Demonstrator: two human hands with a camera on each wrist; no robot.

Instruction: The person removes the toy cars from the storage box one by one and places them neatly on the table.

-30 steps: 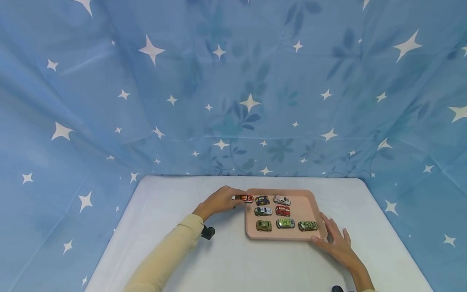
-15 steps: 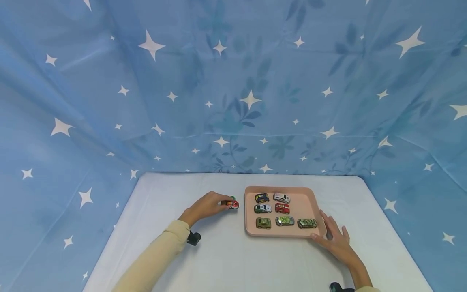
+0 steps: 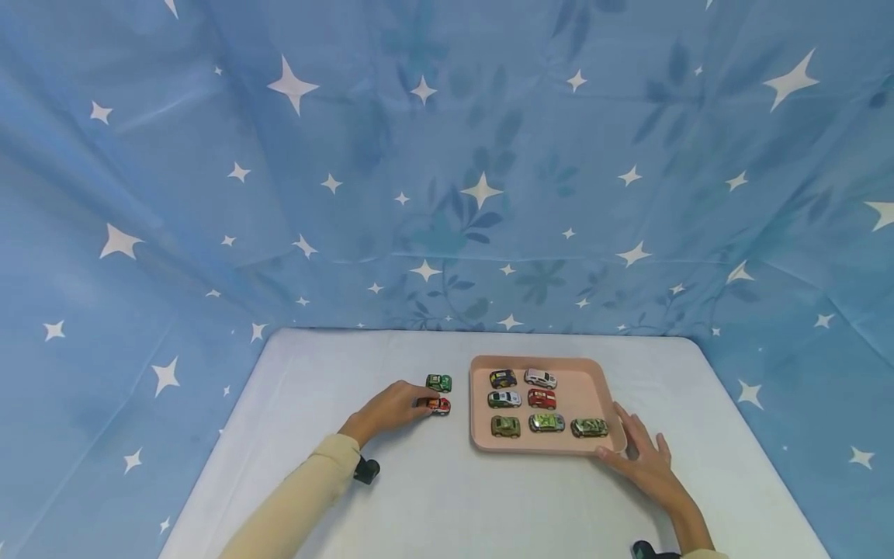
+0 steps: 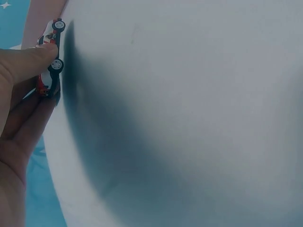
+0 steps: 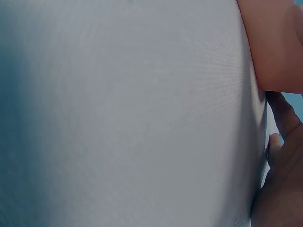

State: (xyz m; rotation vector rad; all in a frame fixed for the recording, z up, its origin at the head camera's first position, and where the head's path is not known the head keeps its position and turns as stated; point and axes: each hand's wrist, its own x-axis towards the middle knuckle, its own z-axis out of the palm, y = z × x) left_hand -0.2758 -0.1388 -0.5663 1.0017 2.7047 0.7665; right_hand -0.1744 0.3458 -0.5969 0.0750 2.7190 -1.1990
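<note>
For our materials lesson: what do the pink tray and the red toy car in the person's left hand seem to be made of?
Tray: probably matte plastic, with its even pink colour and rounded, moulded rim.
Red toy car pinched by the left hand: glossy painted body, metal or plastic, can't tell; black wheels look plastic or rubber.

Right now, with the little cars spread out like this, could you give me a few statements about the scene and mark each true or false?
1. The left hand pinches a red toy car on the white table. True.
2. Nine cars sit inside the pink tray. False: seven do, two in the back row, two in the middle, three in front.
3. A green car stands on the table outside the tray, just beyond the red one. True.
4. The right hand grips a car. False: it rests with straight fingers at the tray's near right corner.
5. The tray is blue. False: it is pink.
</note>
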